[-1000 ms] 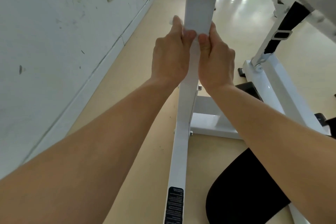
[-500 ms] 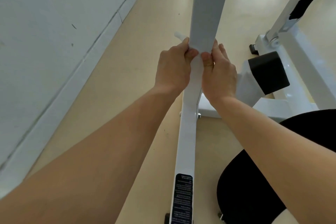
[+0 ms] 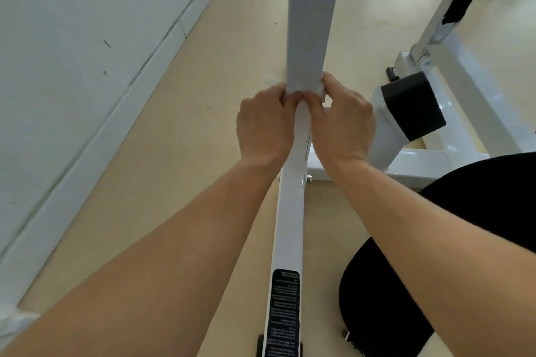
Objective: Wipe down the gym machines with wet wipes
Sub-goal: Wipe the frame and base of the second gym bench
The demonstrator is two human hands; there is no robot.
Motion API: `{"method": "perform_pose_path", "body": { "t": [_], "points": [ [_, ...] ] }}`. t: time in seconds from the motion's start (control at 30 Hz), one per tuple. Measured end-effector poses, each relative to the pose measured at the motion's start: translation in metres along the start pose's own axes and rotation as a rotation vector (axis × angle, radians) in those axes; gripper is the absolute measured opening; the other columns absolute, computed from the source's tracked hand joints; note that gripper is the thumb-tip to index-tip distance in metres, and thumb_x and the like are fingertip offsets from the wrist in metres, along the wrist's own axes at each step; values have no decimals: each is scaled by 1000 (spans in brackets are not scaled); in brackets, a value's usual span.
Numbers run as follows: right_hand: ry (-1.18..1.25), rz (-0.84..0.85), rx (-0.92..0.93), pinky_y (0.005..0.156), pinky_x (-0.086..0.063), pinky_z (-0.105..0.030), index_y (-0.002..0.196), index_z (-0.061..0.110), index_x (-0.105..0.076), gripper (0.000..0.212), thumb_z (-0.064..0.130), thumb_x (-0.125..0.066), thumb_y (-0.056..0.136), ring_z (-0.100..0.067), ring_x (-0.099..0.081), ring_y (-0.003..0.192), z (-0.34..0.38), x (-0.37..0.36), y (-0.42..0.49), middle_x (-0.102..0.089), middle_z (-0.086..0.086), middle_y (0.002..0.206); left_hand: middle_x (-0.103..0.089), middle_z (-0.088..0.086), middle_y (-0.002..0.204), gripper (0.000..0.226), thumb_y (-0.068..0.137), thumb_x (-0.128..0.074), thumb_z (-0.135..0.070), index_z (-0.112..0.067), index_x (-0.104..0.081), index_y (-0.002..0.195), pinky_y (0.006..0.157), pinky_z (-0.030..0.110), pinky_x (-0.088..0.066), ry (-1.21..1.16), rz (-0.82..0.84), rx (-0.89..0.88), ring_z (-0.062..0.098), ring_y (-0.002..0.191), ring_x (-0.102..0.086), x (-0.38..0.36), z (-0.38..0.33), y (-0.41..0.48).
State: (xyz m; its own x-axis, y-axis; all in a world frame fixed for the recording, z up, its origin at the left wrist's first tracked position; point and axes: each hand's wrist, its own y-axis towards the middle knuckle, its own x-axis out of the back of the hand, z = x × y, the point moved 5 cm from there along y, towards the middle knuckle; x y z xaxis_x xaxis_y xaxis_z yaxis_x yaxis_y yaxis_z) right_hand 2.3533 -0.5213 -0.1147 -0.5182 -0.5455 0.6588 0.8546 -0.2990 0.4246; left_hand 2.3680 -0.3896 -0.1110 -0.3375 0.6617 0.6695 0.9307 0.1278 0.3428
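Both my hands have slid lower down the white post (image 3: 311, 23) since a moment ago. My left hand (image 3: 264, 122) and right hand (image 3: 342, 124) each curl round the post, thumbs nearly meeting, pinching the wet wipe (image 3: 319, 89) wrapped against it between them. Below my wrists, a black label (image 3: 285, 307) carries white print too small to read.

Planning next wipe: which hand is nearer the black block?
Right. Both pinch the wipe round the white post: right hand on the side facing the black block, left hand on the far side.
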Motion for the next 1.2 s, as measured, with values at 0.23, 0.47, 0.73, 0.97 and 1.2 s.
{"method": "perform_pose_path", "body": {
  "t": [0.23, 0.47, 0.73, 0.97, 1.2],
  "points": [
    [-90, -41, -93, 77, -45, -38, 111, 25, -71, 33, 46, -46, 103, -24, -56, 94, -2, 4, -13, -70, 0, 93, -60, -7, 59, 35, 100, -53, -37, -22, -63, 70, 51, 22, -32, -100, 55, 139, 11, 55, -52, -19, 12, -11],
    [189, 56, -210, 70, -31, -12, 91, 19, -68, 22, 27, -52, 104, -16, -53, 88, -25, -10, -21, -60, -1, 94, -68, -8, 70, 26, 101, -54, -29, -15, -67, 84, 56, 20, -41, -203, 8, 122, 10, 59, -56, -21, 12, -14],
    [393, -120, -190, 79, -45, -9, 114, 17, -72, 27, 30, -72, 91, -9, -63, 84, -19, -15, -19, -65, 5, 95, -62, -9, 64, 26, 99, -57, -32, -20, -67, 78, 57, 22, -34, -192, -7, 101, 7, 54, -48, -25, 17, -10],
    [186, -110, -195, 71, -37, -21, 101, 19, -74, 27, 40, -56, 101, -17, -56, 91, -25, -30, -20, -57, 7, 90, -67, -7, 69, 20, 96, -61, -29, -19, -77, 89, 58, 14, -32, -193, -76, 103, 8, 60, -50, -25, 21, -6],
    [156, 72, -234, 72, -44, -31, 88, 14, -72, 22, 33, -64, 95, -22, -59, 86, -51, -58, -32, -66, -2, 89, -76, -4, 82, 17, 94, -66, -25, -18, -80, 99, 75, 24, -52, -170, 65, 145, 12, 73, -66, -37, 47, -17]
  ]
}}
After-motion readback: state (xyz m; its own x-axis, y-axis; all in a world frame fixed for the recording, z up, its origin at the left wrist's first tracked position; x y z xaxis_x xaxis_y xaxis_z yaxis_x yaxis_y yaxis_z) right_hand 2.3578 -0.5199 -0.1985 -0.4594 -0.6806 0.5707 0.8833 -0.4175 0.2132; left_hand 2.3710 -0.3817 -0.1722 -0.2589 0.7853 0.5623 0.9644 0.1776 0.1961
